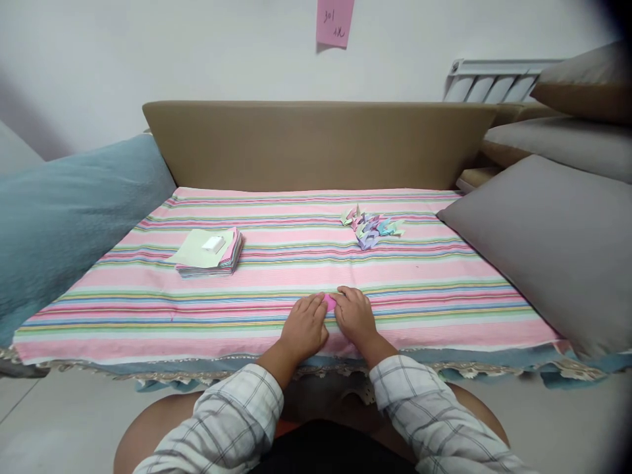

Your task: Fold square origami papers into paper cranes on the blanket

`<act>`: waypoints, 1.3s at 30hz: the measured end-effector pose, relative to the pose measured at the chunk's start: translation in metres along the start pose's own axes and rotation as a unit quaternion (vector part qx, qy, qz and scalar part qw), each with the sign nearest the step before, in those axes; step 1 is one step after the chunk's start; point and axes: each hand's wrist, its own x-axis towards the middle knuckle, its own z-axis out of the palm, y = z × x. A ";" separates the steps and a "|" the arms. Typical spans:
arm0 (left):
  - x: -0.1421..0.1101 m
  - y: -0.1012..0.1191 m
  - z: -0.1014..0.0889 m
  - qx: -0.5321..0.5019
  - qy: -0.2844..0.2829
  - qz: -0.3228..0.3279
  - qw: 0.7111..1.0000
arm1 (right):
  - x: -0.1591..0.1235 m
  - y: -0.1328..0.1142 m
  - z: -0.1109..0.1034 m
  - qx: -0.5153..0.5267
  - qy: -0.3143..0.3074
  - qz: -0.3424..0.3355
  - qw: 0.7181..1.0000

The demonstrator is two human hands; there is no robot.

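A small folded piece of bright pink paper point(329, 302) lies on the striped cloth point(276, 273) near its front edge. My left hand point(305, 324) presses on its left side with the fingers closed together. From the right, my right hand point(354, 315) pinches the other side, fingers bent. Both hands cover much of the paper, so its full shape is hidden. Beyond my right hand sits a cluster of small folded paper pieces point(370, 229) in green, pink, purple and blue. To the left is a stack of coloured paper sheets point(210, 260), its top sheet pale green.
A small white block point(213, 244) rests on the paper stack. Grey cushions point(553, 243) line the right side, and a blue-covered armrest point(83, 204) bounds the left. A brown backrest point(316, 145) stands behind the cloth. A pink note point(334, 23) hangs on the wall.
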 end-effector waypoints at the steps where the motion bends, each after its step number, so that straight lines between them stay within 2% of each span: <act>1: 0.000 0.000 0.000 0.001 -0.001 0.000 1.000 | -0.001 0.001 -0.001 -0.006 0.001 0.003 1.000; 7: 0.000 -0.001 0.002 0.006 -0.005 0.001 1.000 | -0.007 0.012 -0.005 -0.054 0.015 0.008 0.998; 11: -0.001 -0.001 0.003 -0.008 0.001 0.005 1.000 | -0.011 0.020 -0.009 -0.060 0.048 0.051 0.996; 13: -0.001 -0.002 0.003 -0.014 0.004 0.006 1.000 | -0.015 0.020 -0.011 -0.042 0.057 0.021 0.997; 17: -0.001 -0.002 0.003 -0.011 0.004 0.007 1.000 | -0.024 0.015 -0.013 -0.022 0.029 -0.099 0.994; 22: 0.000 -0.003 0.002 -0.037 0.003 0.002 0.999 | -0.024 0.015 -0.010 -0.010 0.039 -0.087 0.995; 26: 0.005 -0.013 -0.006 -0.092 -0.024 -0.014 0.995 | -0.016 0.019 -0.009 0.015 0.004 -0.159 0.987; 28: 0.009 -0.021 -0.011 -0.118 -0.040 -0.015 0.992 | -0.012 0.020 -0.010 0.028 -0.013 -0.173 0.984; 31: 0.013 -0.032 -0.015 -0.107 -0.064 0.024 0.992 | -0.007 0.020 -0.012 0.052 -0.021 -0.167 0.984; 35: 0.016 -0.035 -0.016 -0.059 -0.051 0.067 0.995 | -0.003 0.018 -0.014 0.093 -0.026 -0.151 0.984; 37: 0.018 -0.032 -0.019 -0.054 -0.038 0.055 0.996 | 0.000 0.017 -0.015 0.110 -0.026 -0.142 0.983; 39: 0.020 -0.029 -0.025 -0.069 -0.033 0.004 0.997 | 0.003 0.016 -0.016 0.135 -0.023 -0.120 0.983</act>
